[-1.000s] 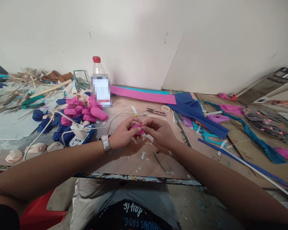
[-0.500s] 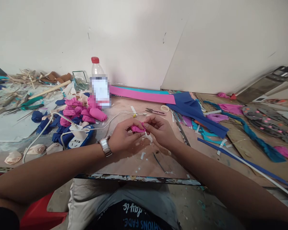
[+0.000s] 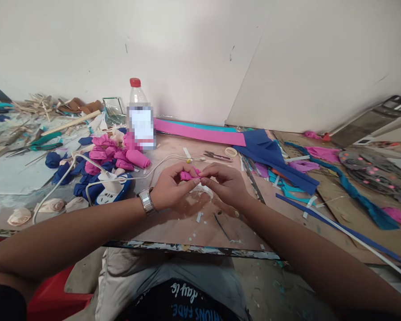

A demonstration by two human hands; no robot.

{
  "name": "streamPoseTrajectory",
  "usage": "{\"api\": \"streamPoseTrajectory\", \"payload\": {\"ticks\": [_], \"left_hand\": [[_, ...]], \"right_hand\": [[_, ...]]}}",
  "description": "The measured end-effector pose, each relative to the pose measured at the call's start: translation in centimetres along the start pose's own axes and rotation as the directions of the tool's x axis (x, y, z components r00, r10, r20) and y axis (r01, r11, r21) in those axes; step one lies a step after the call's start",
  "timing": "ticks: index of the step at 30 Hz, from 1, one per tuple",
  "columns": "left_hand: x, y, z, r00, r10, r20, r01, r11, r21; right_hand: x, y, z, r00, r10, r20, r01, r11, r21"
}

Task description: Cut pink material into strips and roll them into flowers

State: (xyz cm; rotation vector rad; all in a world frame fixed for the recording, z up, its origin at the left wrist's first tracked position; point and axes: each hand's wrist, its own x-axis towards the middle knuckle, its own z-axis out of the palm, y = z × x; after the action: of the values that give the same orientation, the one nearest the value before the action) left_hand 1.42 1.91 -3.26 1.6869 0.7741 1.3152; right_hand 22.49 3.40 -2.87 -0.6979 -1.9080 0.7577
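Note:
A small bunched pink fabric flower is held between my hands above the table. My left hand, with a metal watch at the wrist, is closed round its left side. The thumb and fingertips of my right hand pinch its right end, touching the left thumb. Below them a clear, whitish ring-like piece lies on the table. Small snips and a roll of tape lie just behind my hands.
Pink and navy fabric rosettes are heaped at left beside a power strip with a white cable. A bottle stands behind a phone. Pink strips and navy strips lie at the back. Green-handled pliers lie far left.
My right fingers have shifted slightly and now pinch the end of the pink flower against the left thumb. The white bit seen at the fingertips no longer shows there.

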Motion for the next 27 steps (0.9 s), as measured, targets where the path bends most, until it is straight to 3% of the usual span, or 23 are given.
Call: {"api": "streamPoseTrajectory", "payload": {"ticks": [5, 12, 19, 24, 27], "left_hand": [[-0.2, 0.2, 0.2, 1.000, 0.009, 0.019, -0.009, 1.000, 0.021], [-0.4, 0.1, 0.6, 0.999, -0.026, 0.026, 0.025, 0.998, 0.053], [-0.4, 0.3, 0.4, 0.999, -0.037, 0.001, 0.037, 0.988, 0.149], [-0.3, 0.4, 0.3, 1.000, -0.021, 0.023, 0.017, 0.987, 0.163], [-0.3, 0.5, 0.3, 0.999, -0.021, 0.029, 0.017, 0.989, 0.144]], "right_hand": [[0.3, -0.3, -0.1, 0.994, -0.110, 0.023, 0.112, 0.988, -0.111], [0.5, -0.8, -0.4, 0.985, -0.154, 0.083, 0.167, 0.968, -0.185], [0.5, -1.2, -0.3, 0.999, -0.023, 0.047, 0.031, 0.984, -0.173], [0.4, -0.8, 0.0, 0.992, 0.126, 0.023, -0.127, 0.992, 0.020], [0.3, -0.5, 0.1, 0.988, 0.152, 0.007, -0.153, 0.984, 0.090]]}}
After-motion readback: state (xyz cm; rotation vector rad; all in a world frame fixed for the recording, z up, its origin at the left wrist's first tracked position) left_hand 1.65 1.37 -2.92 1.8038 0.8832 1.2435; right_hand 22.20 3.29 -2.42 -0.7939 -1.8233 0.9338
